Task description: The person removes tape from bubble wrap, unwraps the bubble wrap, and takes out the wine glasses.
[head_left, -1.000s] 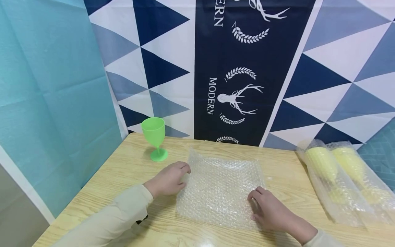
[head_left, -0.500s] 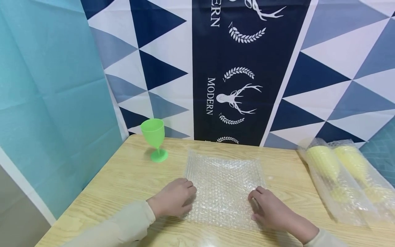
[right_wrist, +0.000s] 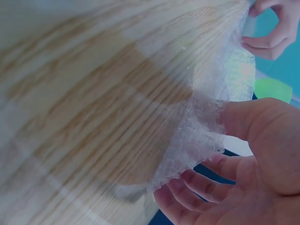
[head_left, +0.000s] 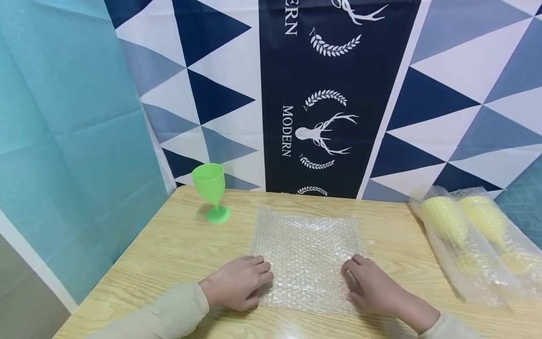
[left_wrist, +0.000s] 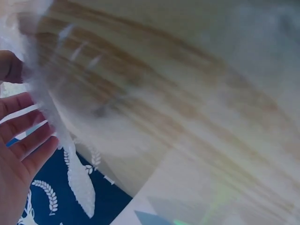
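Note:
A piece of clear bubble wrap (head_left: pixel 306 259) lies roughly flat on the wooden table; whether it is a sheet or a bag I cannot tell. My left hand (head_left: pixel 242 283) grips its left edge near the front corner, fingers bent over the wrap. At the opposite edge, my right hand (head_left: pixel 372 288) holds the wrap between thumb and fingers. The right wrist view shows the right thumb (right_wrist: pixel 236 119) and fingertips against the wrap's crinkled edge. A green plastic goblet (head_left: pixel 210 186) stands upright beyond my left hand, untouched.
Two pale yellow goblets (head_left: pixel 444 219) in bubble wrap lie side by side at the table's right. Patterned cloth (head_left: pixel 313 94) hangs behind the table (head_left: pixel 186 245), and teal cloth (head_left: pixel 80 141) hangs along its left side.
My left hand has slid down the wrap's left side toward the front corner and slightly right. My right hand stays in nearly the same place. The goblets have not moved.

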`<action>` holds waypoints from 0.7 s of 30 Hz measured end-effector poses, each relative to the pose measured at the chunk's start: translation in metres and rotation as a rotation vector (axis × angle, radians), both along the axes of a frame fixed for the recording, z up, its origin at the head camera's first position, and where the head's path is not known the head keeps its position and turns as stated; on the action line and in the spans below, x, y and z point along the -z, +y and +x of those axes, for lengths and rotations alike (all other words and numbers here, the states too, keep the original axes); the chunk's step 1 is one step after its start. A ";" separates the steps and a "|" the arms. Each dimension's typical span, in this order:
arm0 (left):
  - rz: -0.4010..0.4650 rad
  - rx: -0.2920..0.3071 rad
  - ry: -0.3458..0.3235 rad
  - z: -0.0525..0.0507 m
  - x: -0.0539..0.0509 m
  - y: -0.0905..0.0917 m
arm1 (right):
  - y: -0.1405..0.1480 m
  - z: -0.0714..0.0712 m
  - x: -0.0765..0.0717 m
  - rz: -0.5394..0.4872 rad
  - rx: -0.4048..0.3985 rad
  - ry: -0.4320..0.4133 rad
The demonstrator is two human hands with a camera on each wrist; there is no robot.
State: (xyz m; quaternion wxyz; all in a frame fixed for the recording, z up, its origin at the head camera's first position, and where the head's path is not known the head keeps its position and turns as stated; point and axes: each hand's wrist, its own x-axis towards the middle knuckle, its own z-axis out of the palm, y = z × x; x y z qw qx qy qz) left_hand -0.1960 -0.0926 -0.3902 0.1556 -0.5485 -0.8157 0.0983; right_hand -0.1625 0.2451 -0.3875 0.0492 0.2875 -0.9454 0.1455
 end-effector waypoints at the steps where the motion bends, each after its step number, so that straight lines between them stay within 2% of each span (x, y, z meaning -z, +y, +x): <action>1: 0.007 0.004 -0.012 0.000 0.001 0.000 | 0.000 0.001 0.000 0.001 0.001 -0.006; 8: 0.083 0.023 -0.172 0.000 0.009 -0.001 | 0.000 0.008 0.005 0.019 -0.011 0.011; 12: 0.107 0.020 -0.206 -0.002 0.010 -0.002 | -0.001 0.008 0.007 0.023 -0.013 0.044; 16: 0.121 -0.011 -0.234 -0.005 0.011 -0.004 | -0.004 0.006 0.005 0.023 -0.013 0.059; 21: 0.119 -0.046 -0.271 -0.007 0.006 -0.002 | -0.004 0.002 0.000 0.031 -0.015 0.105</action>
